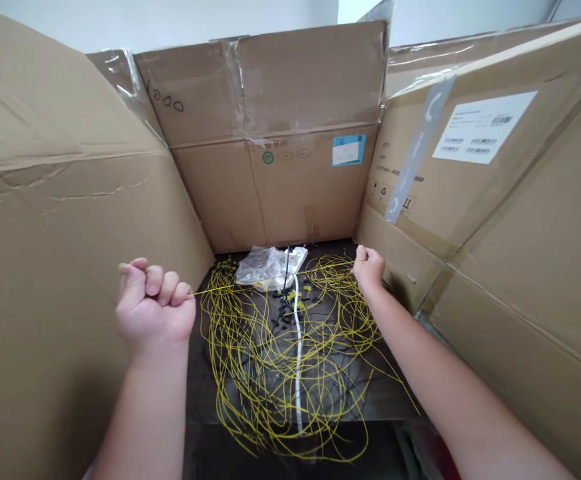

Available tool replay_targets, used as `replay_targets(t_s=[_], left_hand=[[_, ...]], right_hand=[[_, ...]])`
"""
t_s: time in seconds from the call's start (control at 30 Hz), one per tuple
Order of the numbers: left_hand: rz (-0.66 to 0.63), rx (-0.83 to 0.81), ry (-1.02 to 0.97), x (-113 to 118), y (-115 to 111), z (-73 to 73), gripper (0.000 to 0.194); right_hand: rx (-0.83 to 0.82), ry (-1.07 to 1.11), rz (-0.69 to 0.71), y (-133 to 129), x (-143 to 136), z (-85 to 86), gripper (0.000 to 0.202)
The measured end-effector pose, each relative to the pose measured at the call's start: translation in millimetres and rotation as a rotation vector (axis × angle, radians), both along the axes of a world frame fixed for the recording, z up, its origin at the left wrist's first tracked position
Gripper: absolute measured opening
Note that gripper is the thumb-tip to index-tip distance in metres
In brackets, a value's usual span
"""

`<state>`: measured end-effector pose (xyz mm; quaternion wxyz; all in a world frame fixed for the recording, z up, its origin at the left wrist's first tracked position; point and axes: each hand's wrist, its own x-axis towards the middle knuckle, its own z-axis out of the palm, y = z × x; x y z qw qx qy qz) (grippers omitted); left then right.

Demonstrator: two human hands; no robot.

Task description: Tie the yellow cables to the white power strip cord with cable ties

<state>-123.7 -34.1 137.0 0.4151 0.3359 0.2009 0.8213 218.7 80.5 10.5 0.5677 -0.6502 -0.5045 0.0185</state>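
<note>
A thin yellow wire runs in a nearly straight line between my two hands, above the dark table. My left hand, at the left, is closed around one end of the stretch with its fingers curled. On the right, my right hand pinches the other end between thumb and finger. Beneath the stretch lies a loose tangle of yellow wires, spread over the table and hanging past its front edge. Small black and yellow parts are scattered in the middle.
Cardboard panels enclose the table: a left one, a back one and a right one. A crumpled clear plastic bag lies at the back. A white cable runs forward from a white block. Small yellow-tipped pieces sit back left.
</note>
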Motion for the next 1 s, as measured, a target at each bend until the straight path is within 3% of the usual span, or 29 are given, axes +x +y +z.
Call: replay_targets(t_s=[0.1,0.17,0.27,0.4,0.53,0.8,1.0], left_hand=[[0.187,-0.073,0.278,16,8,-11.9,0.011],[0.096,-0.181,0.559,44,12,-21.4,0.014],[-0.113,-0.220,1.006,94,16,-35.6,0.023],[-0.239,-0.139,1.230,138,22,-54.8,0.030],[-0.300,-0.284,1.178,142,23,-68.8,0.037],[-0.688,-0.589,0.747,130,9,-71.1,0.025],[-0.837,-0.603,0.519,116,10,-73.3,0.023]], right_hand=[[0.056,-0.089,-0.039,-10,-2,1.1,0.051],[0.089,-0.190,0.000,-21,-12,3.3,0.047],[0.129,-0.389,0.127,-41,-33,10.4,0.036],[0.145,-0.619,0.245,-59,-56,22.1,0.031],[0.155,-0.738,0.262,-64,-64,27.9,0.029],[0.148,-0.840,0.274,-55,-81,28.8,0.030],[0.121,-0.871,0.254,-46,-91,26.1,0.032]])
